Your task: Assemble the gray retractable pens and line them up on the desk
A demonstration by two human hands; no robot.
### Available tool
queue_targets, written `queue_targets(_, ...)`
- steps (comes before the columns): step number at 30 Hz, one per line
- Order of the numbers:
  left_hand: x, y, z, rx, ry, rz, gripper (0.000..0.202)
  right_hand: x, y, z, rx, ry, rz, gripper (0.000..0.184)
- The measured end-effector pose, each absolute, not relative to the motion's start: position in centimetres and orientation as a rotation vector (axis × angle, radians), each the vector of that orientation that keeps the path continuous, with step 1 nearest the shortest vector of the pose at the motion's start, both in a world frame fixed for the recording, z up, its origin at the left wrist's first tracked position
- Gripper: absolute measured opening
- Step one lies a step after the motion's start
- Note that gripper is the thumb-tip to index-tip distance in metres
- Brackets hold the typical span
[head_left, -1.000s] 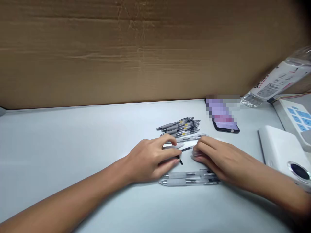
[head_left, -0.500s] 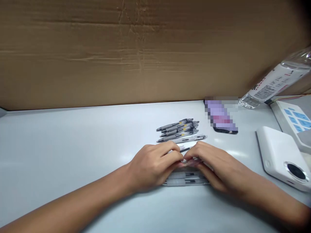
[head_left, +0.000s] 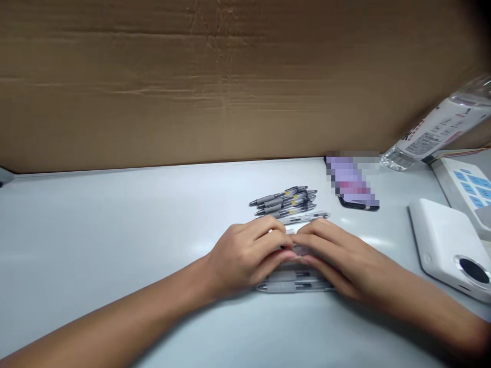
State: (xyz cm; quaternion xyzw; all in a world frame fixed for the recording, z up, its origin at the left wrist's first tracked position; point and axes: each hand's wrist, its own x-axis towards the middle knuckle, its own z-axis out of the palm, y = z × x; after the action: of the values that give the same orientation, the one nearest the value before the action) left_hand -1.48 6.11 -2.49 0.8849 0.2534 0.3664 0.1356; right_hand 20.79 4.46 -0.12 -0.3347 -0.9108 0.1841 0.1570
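Observation:
My left hand (head_left: pixel 245 253) and my right hand (head_left: pixel 333 253) meet fingertip to fingertip over a small pen part (head_left: pixel 295 249) above the white table (head_left: pixel 115 230). Both hands have their fingers pinched together on it; the part itself is mostly hidden. Just under the hands lie two clear, pale pens (head_left: pixel 293 282) side by side. Beyond the fingers sits a bundle of several grey pens (head_left: pixel 286 201) with yellow marks, and one clear pen (head_left: pixel 307 217) lies along its near side.
A brown cardboard wall (head_left: pixel 230 76) closes the back of the table. A phone (head_left: pixel 355 184) lies right of the pens. A white box-shaped device (head_left: pixel 447 240), a plastic bottle (head_left: pixel 437 128) and a device with blue buttons (head_left: pixel 468 186) stand at the right.
My hands have come together: the thin dark refill seen between them a second ago is now covered by the fingers. My right hand has slid left over the two clear pens.

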Motion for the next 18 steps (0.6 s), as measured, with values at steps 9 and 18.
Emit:
queue_targets(9, -2.4, 6.8, -2.2, 2.621, 0.794, 0.693, 0.016, 20.7, 4.6, -0.5, -1.177, -2.493, 0.724, 0.005)
queue_targets(18, -2.1, 6.3, -1.6, 2.495, 0.906, 0.527, 0.005, 20.9, 4.9, -0.4, -1.281, -2.554, 0.716, 0.008)
